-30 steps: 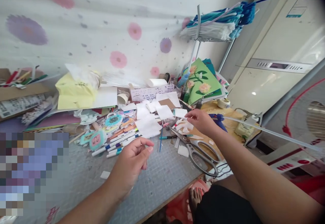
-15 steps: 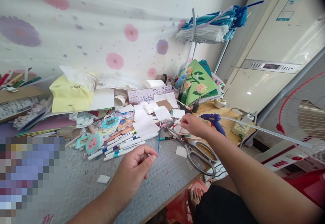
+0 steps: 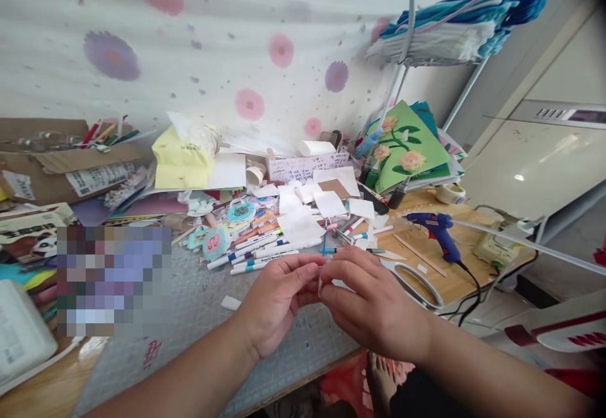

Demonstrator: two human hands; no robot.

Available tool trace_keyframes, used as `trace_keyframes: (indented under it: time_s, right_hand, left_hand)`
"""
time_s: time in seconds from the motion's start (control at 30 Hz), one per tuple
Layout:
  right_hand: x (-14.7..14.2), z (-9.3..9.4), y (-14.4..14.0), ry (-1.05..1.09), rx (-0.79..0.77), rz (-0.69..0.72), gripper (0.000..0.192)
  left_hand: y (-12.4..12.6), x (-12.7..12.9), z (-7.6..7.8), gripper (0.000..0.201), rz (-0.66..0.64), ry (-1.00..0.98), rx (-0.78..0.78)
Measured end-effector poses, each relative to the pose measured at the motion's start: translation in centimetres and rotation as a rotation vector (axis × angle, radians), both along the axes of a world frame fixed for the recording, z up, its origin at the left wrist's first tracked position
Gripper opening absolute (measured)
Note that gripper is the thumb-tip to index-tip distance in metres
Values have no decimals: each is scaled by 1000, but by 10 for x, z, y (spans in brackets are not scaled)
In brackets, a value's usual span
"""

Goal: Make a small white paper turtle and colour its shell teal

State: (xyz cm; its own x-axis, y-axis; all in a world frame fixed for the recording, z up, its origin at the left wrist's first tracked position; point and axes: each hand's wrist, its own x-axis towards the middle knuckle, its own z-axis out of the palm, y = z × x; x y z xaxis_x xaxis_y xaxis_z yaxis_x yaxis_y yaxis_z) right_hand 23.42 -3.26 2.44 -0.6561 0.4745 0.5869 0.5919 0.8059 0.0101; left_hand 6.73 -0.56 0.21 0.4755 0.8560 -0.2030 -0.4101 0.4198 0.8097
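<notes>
My left hand [image 3: 284,298] is closed in a pinch on a thin blue stem [image 3: 324,241], whose upper end rises above the fingertips. Right beside it, my right hand [image 3: 374,298] bends its fingers in toward the left fingertips. A bit of white shows between the right fingers; what they grip is hidden. Scissors [image 3: 416,284] with grey handles lie behind the right hand, partly covered. White paper pieces [image 3: 300,225] are heaped beyond both hands, near several markers [image 3: 265,250].
A blue glue gun [image 3: 438,232] rests on the wooden tabletop at right. Cardboard boxes [image 3: 89,165] and a yellow bag [image 3: 184,159] stand at back left. Green flower card [image 3: 416,143] leans at the back. Pipe cleaners [image 3: 454,26] hang on a rack above a grey cutting mat [image 3: 189,329].
My right hand has come from beside the paper pieces down and inward to meet my left hand. The left still pinches the blue stem. The view has turned toward the left.
</notes>
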Motion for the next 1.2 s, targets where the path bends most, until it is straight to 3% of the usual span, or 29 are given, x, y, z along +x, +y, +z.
trace_keyframes:
  time_s: [0.17, 0.27, 0.4, 0.47, 0.57, 0.63, 0.7, 0.83, 0.9, 1.07, 1.13, 1.2]
  right_hand:
    - [3, -2, 0, 77, 10, -41, 14]
    - [5, -1, -1, 190, -126, -59, 12]
    - [8, 0, 1, 290, -336, 52, 14]
    - [11, -1, 4, 371, -359, 54, 22]
    - [12, -7, 11, 453, -380, -80, 43]
    - [12, -12, 18, 429, -428, -166, 62]
    - [10, -18, 26, 378, -456, -231, 67]
    - [16, -26, 46, 331, -398, -324, 23]
    - [26, -26, 59, 326, -345, -391, 14]
    - [65, -23, 87, 285, -237, -587, 29]
    - [72, -19, 87, 270, -206, -609, 45]
    - [68, -15, 78, 265, -169, -574, 47]
  left_hand:
    - [2, 0, 2, 14, 100, 26, -30]
    - [2, 0, 2, 14, 156, 42, 23]
    - [3, -1, 3, 14, 179, 37, 64]
    - [4, -2, 4, 13, 164, 21, 68]
    - [4, -2, 5, 12, 120, -1, 82]
    - [3, -2, 5, 11, 81, 0, 90]
    - [2, -2, 6, 11, 51, 16, 92]
    - [2, -3, 6, 10, 19, 60, 116]
    - [3, -3, 4, 10, 20, 76, 134]
    - [5, -4, 4, 10, 68, 121, 187]
    - [6, -3, 5, 11, 115, 139, 206]
    - [7, -2, 6, 13, 165, 141, 192]
